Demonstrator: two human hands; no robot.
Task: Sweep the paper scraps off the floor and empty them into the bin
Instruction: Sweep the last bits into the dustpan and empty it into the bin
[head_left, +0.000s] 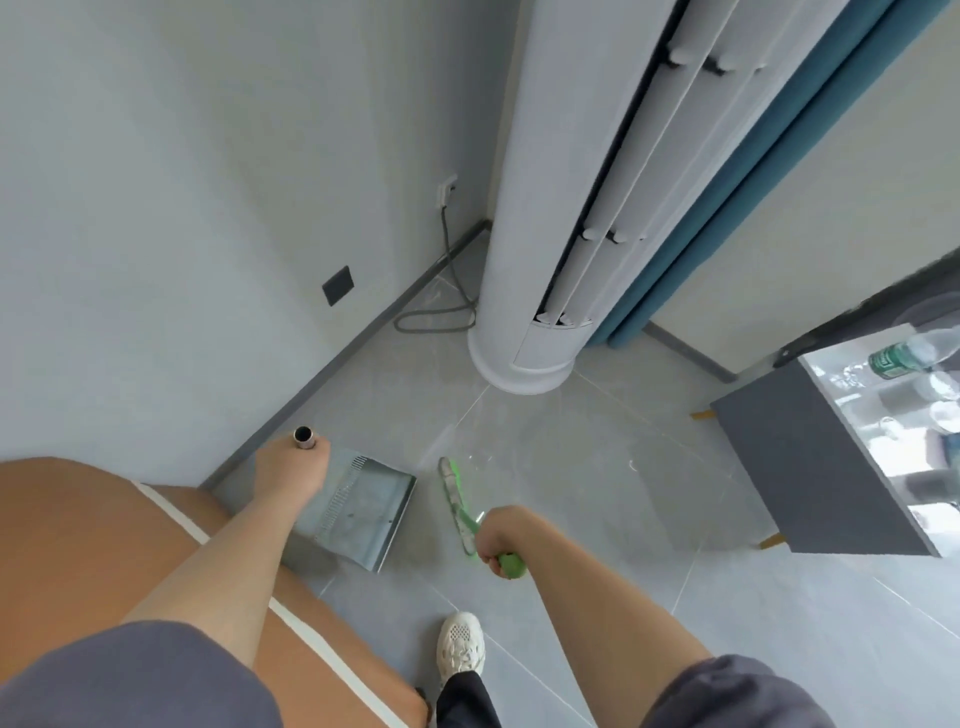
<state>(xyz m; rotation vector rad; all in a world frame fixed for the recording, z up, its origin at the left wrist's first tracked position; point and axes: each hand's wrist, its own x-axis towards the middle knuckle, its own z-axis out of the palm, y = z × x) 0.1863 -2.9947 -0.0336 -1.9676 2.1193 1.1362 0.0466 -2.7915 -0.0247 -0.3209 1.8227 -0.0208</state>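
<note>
My left hand (291, 470) grips the metal tube handle (304, 438) of a grey metal dustpan (358, 512), which rests on the tiled floor beside the wall. My right hand (501, 535) holds the green handle of a broom (511, 565). Its green and white head (457, 499) lies on the floor just right of the dustpan's open edge. No paper scraps or bin are plainly visible; the pan's inside looks bare.
A tall white standing air conditioner (524, 332) stands ahead, its grey cable (441, 312) looping along the floor to a wall socket. A grey cabinet (795, 467) with bottles on top is at right. An orange seat (78, 545) is at my left. My shoe (460, 647) is below.
</note>
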